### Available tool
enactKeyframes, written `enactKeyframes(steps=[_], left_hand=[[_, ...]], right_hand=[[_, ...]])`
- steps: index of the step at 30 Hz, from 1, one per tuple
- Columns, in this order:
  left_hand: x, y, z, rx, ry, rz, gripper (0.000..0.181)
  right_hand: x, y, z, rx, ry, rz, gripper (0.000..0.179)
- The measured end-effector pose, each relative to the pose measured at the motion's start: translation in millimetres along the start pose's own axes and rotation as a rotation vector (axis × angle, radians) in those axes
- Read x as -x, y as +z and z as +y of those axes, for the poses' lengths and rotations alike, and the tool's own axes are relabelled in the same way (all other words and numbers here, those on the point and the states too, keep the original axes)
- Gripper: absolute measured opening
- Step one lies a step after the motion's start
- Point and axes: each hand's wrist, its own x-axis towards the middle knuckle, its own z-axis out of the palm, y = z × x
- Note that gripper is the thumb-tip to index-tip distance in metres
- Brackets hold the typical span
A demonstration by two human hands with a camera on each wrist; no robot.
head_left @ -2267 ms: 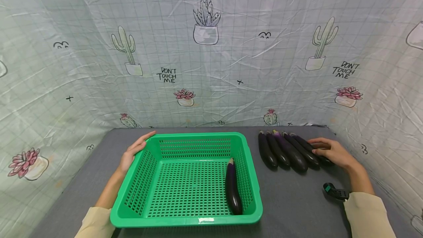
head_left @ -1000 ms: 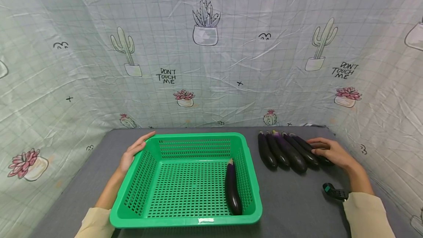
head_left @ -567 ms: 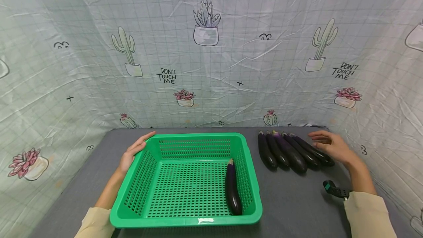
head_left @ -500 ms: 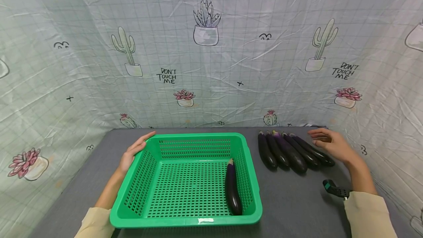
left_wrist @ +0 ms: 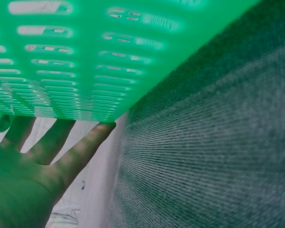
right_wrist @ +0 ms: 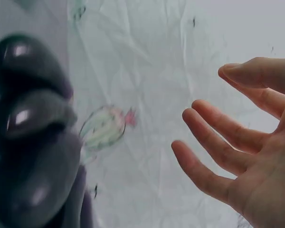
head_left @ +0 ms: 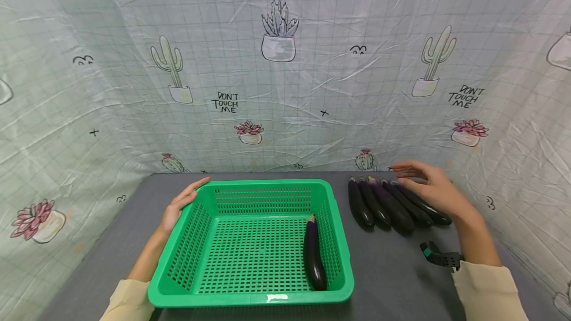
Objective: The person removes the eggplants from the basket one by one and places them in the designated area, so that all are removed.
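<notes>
A green plastic basket (head_left: 250, 298) stands on the table, with one dark eggplant (head_left: 314, 256) lying along its right side. My left hand (head_left: 171, 214) rests against the basket's left wall near the back corner. Its straight fingers (left_wrist: 80, 152) touch the outer wall in the left wrist view. To the right of the basket, several eggplants (head_left: 392, 207) lie side by side, stems toward the back. Over the rightmost ones hovers my right hand (head_left: 434, 187), holding nothing. In the right wrist view its fingers (right_wrist: 218, 147) are spread and apart from the eggplants (right_wrist: 31, 175).
The grey tabletop (head_left: 392, 281) meets a printed cloth backdrop (head_left: 294, 88) behind and at both sides. A black wrist device (head_left: 439, 256) is strapped to the right wrist.
My right hand has let go of the rightmost eggplant, lifted off it and moved left and back above the row. The left hand, basket and eggplants stay in place.
</notes>
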Motion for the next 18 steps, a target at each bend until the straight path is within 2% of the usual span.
enactKeyframes(steps=[3,9,11,16,18], left_hand=[[0.3,-0.3,0.8,-0.021,0.004,0.007,0.051],[1.0,-0.9,1.5,0.011,-0.01,-0.005,0.052],[0.9,-1.0,1.5,-0.017,-0.01,0.006,0.051],[-0.2,-0.8,1.6,-0.081,0.004,0.024,0.051],[0.1,-0.6,1.6,-0.062,0.013,0.02,0.051]], right_hand=[[-2.0,6,-15,-0.022,-0.028,-0.024,0.041],[-5.2,20,-46,-0.038,-0.052,-0.066,0.039],[-6.6,27,-55,-0.042,-0.064,-0.083,0.038],[-13.8,45,-75,-0.055,-0.097,-0.157,0.036],[-19.8,53,-83,-0.056,-0.107,-0.201,0.035]])
